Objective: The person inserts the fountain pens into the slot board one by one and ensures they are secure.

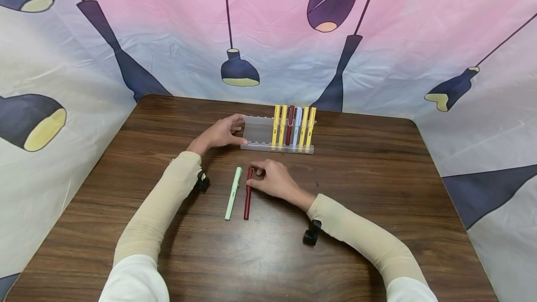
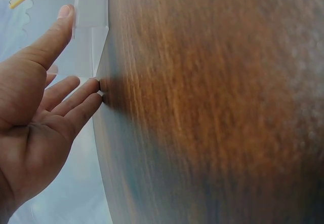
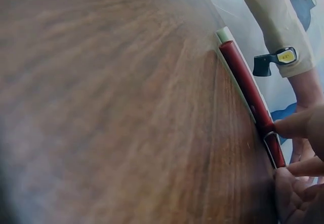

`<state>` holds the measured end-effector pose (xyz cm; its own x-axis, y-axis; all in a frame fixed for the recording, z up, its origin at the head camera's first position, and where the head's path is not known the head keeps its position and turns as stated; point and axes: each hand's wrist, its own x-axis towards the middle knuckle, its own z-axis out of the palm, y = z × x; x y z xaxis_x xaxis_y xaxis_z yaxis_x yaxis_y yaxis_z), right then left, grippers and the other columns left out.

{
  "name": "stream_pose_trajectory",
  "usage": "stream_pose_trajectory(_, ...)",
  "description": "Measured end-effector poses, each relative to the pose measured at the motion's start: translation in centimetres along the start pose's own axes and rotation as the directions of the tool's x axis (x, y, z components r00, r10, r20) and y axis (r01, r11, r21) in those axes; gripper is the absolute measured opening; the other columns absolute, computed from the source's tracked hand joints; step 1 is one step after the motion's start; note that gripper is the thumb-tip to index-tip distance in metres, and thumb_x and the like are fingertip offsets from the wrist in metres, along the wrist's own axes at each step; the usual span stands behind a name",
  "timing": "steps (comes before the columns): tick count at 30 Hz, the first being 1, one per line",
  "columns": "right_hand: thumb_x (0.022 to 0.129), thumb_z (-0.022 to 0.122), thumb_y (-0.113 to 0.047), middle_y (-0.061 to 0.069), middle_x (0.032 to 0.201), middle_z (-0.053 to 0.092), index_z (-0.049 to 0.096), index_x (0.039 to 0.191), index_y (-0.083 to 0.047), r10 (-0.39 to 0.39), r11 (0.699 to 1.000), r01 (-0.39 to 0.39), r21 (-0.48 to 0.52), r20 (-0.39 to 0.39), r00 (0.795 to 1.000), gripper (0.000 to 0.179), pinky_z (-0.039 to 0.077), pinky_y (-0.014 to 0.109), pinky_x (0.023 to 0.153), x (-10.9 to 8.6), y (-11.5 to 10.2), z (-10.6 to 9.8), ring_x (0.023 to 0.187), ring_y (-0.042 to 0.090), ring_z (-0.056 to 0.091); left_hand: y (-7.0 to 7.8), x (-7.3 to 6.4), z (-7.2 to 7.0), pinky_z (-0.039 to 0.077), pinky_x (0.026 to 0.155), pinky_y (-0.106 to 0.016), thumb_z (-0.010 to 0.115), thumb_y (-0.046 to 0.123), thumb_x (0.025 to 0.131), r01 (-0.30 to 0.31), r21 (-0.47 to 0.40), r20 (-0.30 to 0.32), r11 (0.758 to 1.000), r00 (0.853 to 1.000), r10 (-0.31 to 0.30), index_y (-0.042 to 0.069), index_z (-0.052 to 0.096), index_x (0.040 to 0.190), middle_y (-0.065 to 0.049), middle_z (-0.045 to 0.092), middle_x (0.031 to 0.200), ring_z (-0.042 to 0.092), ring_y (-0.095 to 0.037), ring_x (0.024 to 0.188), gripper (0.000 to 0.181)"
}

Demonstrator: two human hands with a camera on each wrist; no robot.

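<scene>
My left hand [image 1: 220, 133] holds the left end of a clear plastic pen rack [image 1: 257, 132], its thumb on the front ledge and other fingers around the end and back. In the left wrist view, the thumb lies against the plastic [image 2: 91, 6]. With thumb and fingertips, my right hand [image 1: 274, 180] pinches the capped end of a dark red pen [image 1: 247, 202] lying on the table; the right wrist view shows its metal clip. Just left of it lies a pale green pen [image 1: 232, 195], mostly hidden behind the red one in the right wrist view.
Several pens stand in the rack's right half: yellow pens [image 1: 275, 125], another dark red pen [image 1: 290, 125] and a pale blue pen [image 1: 297, 125]. Under everything is a brown wooden table [image 1: 356, 176]. A printed cloth backdrop [image 1: 180, 59] hangs behind it.
</scene>
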<state>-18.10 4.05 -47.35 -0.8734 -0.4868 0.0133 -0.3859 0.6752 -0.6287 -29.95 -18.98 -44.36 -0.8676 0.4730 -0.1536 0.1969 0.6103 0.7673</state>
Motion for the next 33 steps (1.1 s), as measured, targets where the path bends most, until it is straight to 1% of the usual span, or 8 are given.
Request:
stream_pose_trajectory(6, 0.089, 0.079, -0.044, -0.002, 0.087, 0.058, 0.066, 0.138, -0.013, 0.033, 0.998, -0.030, -0.060, 0.060, 0.998, 0.060, 0.043, 0.027, 0.061, 0.36, -0.56, 0.03, 0.074, 0.013, 0.050, -0.07, 0.09, -0.02, 0.040, 0.116, -0.053, 0.082, 0.024, 0.090, 0.009, -0.017, 0.002, 1.000, 1.000, -0.009, 0.004, 0.027, 0.160, -0.019, 0.033, 0.164, 0.042, -0.037, 0.145, 0.091)
stream_pose_trajectory(11, 0.088, 0.080, -0.044, -0.001, 0.085, 0.058, 0.070, 0.133, -0.013, 0.044, 0.997, -0.040, -0.073, 0.054, 0.998, 0.056, 0.042, 0.028, 0.061, 0.55, -0.74, 0.08, 0.075, 0.013, 0.051, -0.13, 0.15, -0.06, 0.040, 0.116, -0.053, 0.082, 0.023, 0.090, 0.012, -0.020, 0.014, 1.000, 1.000, -0.012, 0.004, 0.025, 0.160, -0.019, 0.031, 0.164, 0.041, -0.038, 0.146, 0.092)
stream_pose_trajectory(17, 0.086, 0.082, -0.043, -0.003, 0.089, 0.060, 0.072, 0.128, -0.011, 0.056, 0.996, -0.054, -0.067, 0.040, 0.998, 0.054, 0.047, 0.029, 0.069, 0.58, -0.87, 0.14, 0.080, 0.012, 0.055, -0.11, 0.14, 0.00, 0.040, 0.116, -0.053, 0.082, 0.023, 0.090, 0.015, -0.023, 0.009, 1.000, 1.000, -0.015, 0.004, 0.025, 0.160, -0.019, 0.032, 0.164, 0.041, -0.038, 0.146, 0.092)
stream_pose_trajectory(20, 0.085, 0.083, -0.043, -0.003, 0.087, 0.060, 0.071, 0.129, -0.011, 0.060, 0.996, -0.057, -0.066, 0.045, 0.997, 0.055, 0.047, 0.029, 0.067, 0.67, -0.94, 0.14, 0.079, 0.012, 0.054, -0.13, 0.15, 0.06, 0.040, 0.116, -0.053, 0.082, 0.024, 0.090, 0.015, -0.021, 0.007, 1.000, 1.000, -0.015, 0.004, 0.026, 0.160, -0.019, 0.033, 0.164, 0.042, -0.038, 0.145, 0.092)
stream_pose_trajectory(24, 0.085, 0.083, -0.044, -0.003, 0.082, 0.059, 0.072, 0.130, -0.012, 0.045, 0.996, -0.041, -0.074, 0.054, 0.998, 0.056, 0.044, 0.028, 0.063, 0.82, -0.94, 0.14, 0.075, 0.012, 0.052, -0.19, 0.19, 0.12, 0.040, 0.116, -0.053, 0.082, 0.024, 0.089, 0.012, -0.018, 0.008, 1.000, 1.000, -0.012, 0.003, 0.027, 0.159, -0.020, 0.033, 0.163, 0.042, -0.038, 0.145, 0.091)
stream_pose_trajectory(27, 0.084, 0.084, -0.044, -0.003, 0.087, 0.060, 0.073, 0.128, -0.013, 0.036, 0.997, -0.032, -0.070, 0.052, 0.998, 0.055, 0.045, 0.027, 0.065, 0.82, -0.93, 0.16, 0.077, 0.011, 0.053, -0.18, 0.18, 0.12, 0.040, 0.116, -0.053, 0.082, 0.024, 0.089, 0.011, -0.018, 0.008, 1.000, 1.000, -0.011, 0.004, 0.027, 0.159, -0.019, 0.034, 0.163, 0.042, -0.038, 0.145, 0.091)
stream_pose_trajectory(30, 0.083, 0.085, -0.043, -0.002, 0.095, 0.064, 0.073, 0.127, -0.013, 0.034, 0.998, -0.032, -0.056, 0.042, 0.999, 0.054, 0.049, 0.028, 0.071, 0.76, -0.92, 0.18, 0.084, 0.012, 0.056, -0.16, 0.18, 0.05, 0.039, 0.117, -0.052, 0.082, 0.024, 0.090, 0.013, -0.019, 0.013, 1.000, 1.000, -0.013, 0.004, 0.026, 0.160, -0.019, 0.033, 0.164, 0.042, -0.037, 0.146, 0.091)
stream_pose_trajectory(33, 0.083, 0.086, -0.042, 0.001, 0.100, 0.066, 0.073, 0.124, -0.011, 0.037, 0.998, -0.036, -0.043, 0.032, 0.999, 0.053, 0.051, 0.029, 0.076, 0.76, -0.83, 0.22, 0.088, 0.013, 0.059, -0.19, 0.23, 0.02, 0.039, 0.117, -0.053, 0.082, 0.024, 0.090, 0.012, -0.019, 0.015, 1.000, 1.000, -0.012, 0.003, 0.026, 0.159, -0.020, 0.032, 0.164, 0.041, -0.038, 0.146, 0.091)
